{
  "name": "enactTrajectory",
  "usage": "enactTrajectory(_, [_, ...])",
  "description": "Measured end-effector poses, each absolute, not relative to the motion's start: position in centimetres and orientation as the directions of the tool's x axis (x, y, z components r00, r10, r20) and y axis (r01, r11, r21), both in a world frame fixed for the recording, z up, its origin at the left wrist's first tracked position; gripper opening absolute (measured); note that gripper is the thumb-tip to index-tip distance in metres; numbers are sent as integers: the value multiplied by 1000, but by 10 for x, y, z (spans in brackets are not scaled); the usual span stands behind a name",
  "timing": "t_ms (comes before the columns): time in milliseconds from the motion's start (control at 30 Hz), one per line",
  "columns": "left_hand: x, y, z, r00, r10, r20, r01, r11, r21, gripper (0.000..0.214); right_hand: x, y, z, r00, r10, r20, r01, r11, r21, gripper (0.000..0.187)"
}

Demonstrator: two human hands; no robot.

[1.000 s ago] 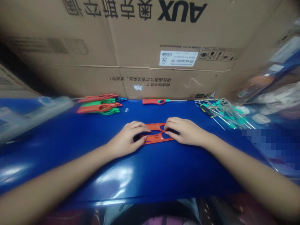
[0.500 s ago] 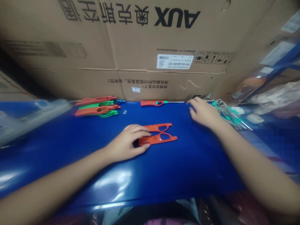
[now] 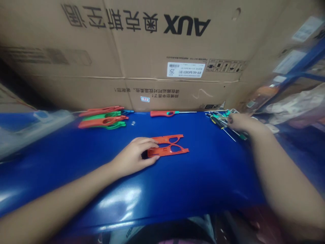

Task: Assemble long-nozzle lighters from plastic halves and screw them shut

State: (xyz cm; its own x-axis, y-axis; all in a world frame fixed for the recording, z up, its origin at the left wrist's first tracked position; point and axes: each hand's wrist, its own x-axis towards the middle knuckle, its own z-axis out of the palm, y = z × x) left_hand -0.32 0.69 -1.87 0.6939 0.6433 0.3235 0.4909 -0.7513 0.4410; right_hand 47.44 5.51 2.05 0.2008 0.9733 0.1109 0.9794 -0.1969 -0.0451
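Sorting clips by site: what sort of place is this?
Probably a workbench for small parts: open orange shells under the left hand, a pile of coloured handles, and a screwdriver near the right hand.

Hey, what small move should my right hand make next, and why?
Probably draw one piece from the pile of metal rods: your right hand is there, your left hand holds two orange halves with no rod visible in them, and the red lighter behind has a metal rod.

2 bare hands [image 3: 138, 154]; 2 open orange handle halves [image 3: 165, 151]; 1 red lighter [image 3: 156, 114]; 1 screwdriver [image 3: 217, 122].
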Motion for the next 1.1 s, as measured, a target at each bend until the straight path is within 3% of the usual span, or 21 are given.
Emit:
enactTrajectory(67, [-4,8,-20,692,643,329,489,-752,442,29,469,57,24,283,959,33,959,-284,28,5])
enactTrajectory(200, [-4,8,-21,693,639,336,484,-756,441,29,460,58,28,326,945,-8,944,-325,54,24])
enactTrajectory(333, [-3,8,-21,692,635,343,481,-760,437,28,455,56,28,340,939,-59,940,-337,48,8])
enactTrajectory(700, [-11,9,-8,728,625,280,498,-764,410,26,436,54,37,247,957,149,955,-215,-206,6])
enactTrajectory(800, [-11,10,-3,730,643,231,536,-748,391,24,423,49,40,130,978,166,945,-71,-319,11])
enactTrajectory(933, [-10,11,2,716,668,200,584,-732,351,21,391,36,42,-171,976,139,787,220,-576,25])
enactTrajectory(1100, [-11,9,5,687,693,217,636,-719,282,26,344,18,42,-382,923,50,719,331,-611,27])
